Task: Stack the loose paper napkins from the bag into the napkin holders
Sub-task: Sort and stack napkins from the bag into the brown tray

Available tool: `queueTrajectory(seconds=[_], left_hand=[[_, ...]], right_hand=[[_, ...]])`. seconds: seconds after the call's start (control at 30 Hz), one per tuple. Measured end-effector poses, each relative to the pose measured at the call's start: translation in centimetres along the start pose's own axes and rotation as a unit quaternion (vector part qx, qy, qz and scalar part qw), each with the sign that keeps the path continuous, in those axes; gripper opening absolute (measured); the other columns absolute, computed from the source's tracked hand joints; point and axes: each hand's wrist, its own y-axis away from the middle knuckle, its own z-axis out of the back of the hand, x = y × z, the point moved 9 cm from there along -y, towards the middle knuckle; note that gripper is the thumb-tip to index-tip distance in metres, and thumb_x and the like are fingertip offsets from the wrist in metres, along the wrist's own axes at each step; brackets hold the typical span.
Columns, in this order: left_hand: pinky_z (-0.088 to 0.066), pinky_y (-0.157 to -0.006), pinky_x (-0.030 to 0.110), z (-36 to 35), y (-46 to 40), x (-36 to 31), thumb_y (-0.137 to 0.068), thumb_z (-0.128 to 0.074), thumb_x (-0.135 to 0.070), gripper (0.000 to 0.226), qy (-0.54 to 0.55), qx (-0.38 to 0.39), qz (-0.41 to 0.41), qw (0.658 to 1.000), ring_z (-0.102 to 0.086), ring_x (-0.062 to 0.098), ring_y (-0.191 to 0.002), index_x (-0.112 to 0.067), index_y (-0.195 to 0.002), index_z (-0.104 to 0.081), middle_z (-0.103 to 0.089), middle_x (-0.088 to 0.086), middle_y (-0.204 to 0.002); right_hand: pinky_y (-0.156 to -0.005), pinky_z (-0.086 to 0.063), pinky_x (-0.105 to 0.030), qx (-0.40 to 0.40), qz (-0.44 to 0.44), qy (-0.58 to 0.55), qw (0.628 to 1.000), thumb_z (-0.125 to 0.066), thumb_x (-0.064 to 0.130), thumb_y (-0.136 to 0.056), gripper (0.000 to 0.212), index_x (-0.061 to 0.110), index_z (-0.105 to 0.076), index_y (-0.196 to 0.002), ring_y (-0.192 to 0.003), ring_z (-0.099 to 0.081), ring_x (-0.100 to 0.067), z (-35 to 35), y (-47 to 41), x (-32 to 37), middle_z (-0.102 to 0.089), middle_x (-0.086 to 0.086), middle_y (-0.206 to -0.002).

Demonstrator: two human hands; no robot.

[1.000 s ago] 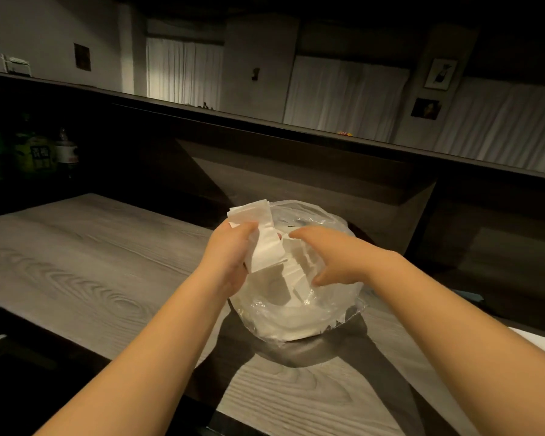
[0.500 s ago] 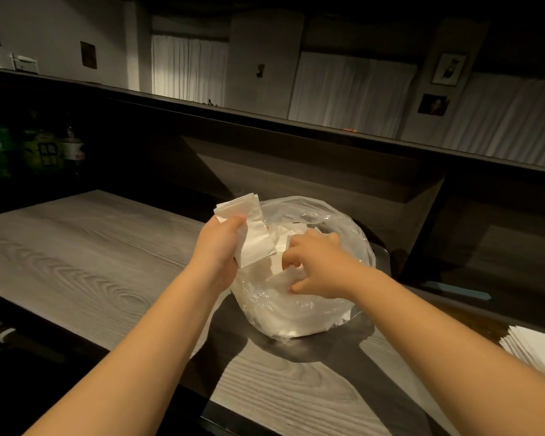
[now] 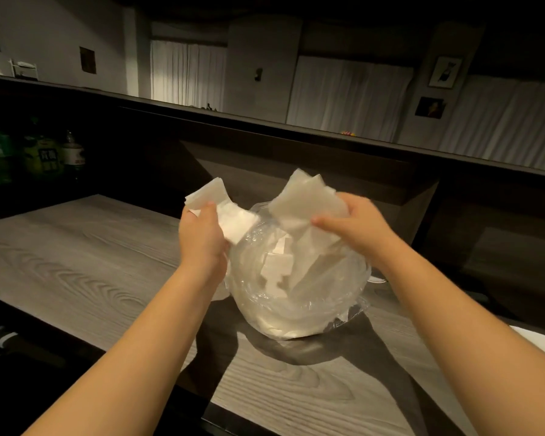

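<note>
The left hand (image 3: pixel 202 237) had its grip clenched on a wad of white napkins (image 3: pixel 216 209), thumb across them, at the near-left rim of the clear plastic bag (image 3: pixel 299 297). The right hand (image 3: pixel 356 228) gripped a second, blurred bunch of napkins (image 3: pixel 309 199) just above the bag's mouth. Below and between both grips, the bag sat on the wood-grain bench (image 3: pixel 76 265), rounded and holding more loose napkins (image 3: pixel 280 265) jumbled inside. Bottles (image 3: pixel 44 155) stood far left of the left grip.
</note>
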Motion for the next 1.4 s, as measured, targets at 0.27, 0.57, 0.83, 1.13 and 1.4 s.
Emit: queueTrajectory(seconds=[0.27,0.57,0.83,1.13,1.4], left_hand=[[-0.053,-0.081,0.044,-4.7,2.1,2.5,-0.100,-0.047,-0.019,0.019,-0.061,0.085,0.075,0.992,-0.064,0.032,-0.090,-0.021,-0.089,-0.063,-0.065,0.015,-0.096],[-0.053,-0.068,0.031,-13.4,9.4,9.3,-0.096,-0.052,-0.015,0.019,-0.127,0.355,0.197,0.905,-0.065,0.019,-0.071,-0.013,-0.089,-0.070,-0.069,0.002,-0.077],[-0.059,-0.066,0.034,-13.7,15.7,18.2,-0.081,-0.066,-0.028,0.020,-0.104,0.414,0.415,0.803,-0.070,0.025,-0.077,-0.010,-0.090,-0.070,-0.069,0.010,-0.083],[-0.057,-0.085,0.037,-11.0,14.5,21.5,-0.087,-0.065,-0.014,0.019,-0.203,0.450,0.405,0.770,-0.072,0.023,-0.087,-0.008,-0.105,-0.070,-0.075,0.011,-0.099],[-0.057,-0.084,0.042,-10.7,14.2,21.4,-0.095,-0.058,-0.004,0.013,-0.260,0.455,0.369,0.768,-0.072,0.024,-0.085,-0.008,-0.104,-0.066,-0.075,0.010,-0.093]], right_hand=[[-0.078,-0.060,-0.031,-0.076,-0.006,-0.301,0.951,-0.067,0.018,-0.089,0.030,0.026,-0.062,-0.117,-0.095,-0.071,-0.012,3.9,1.7,-0.8,-0.072,0.007,-0.105],[-0.077,-0.060,-0.046,-0.154,-0.046,-0.462,0.872,-0.062,0.020,-0.091,0.034,0.029,-0.060,-0.124,-0.099,-0.071,-0.023,7.9,6.9,-5.5,-0.072,-0.002,-0.113],[-0.060,-0.049,-0.020,-0.229,-0.126,-0.199,0.944,-0.064,0.024,-0.094,0.031,0.035,-0.046,-0.117,-0.094,-0.061,-0.009,9.8,10.9,-12.3,-0.059,0.014,-0.105],[-0.060,-0.051,-0.020,-0.189,-0.193,-0.240,0.933,-0.063,0.022,-0.094,0.026,0.036,-0.049,-0.112,-0.092,-0.061,-0.010,7.0,12.5,-16.4,-0.059,0.013,-0.103],[-0.074,-0.058,-0.027,-0.350,-0.074,-0.271,0.894,-0.063,0.020,-0.093,0.028,0.035,-0.058,-0.117,-0.098,-0.065,-0.012,11.1,14.1,-14.0,-0.065,0.015,-0.104]])
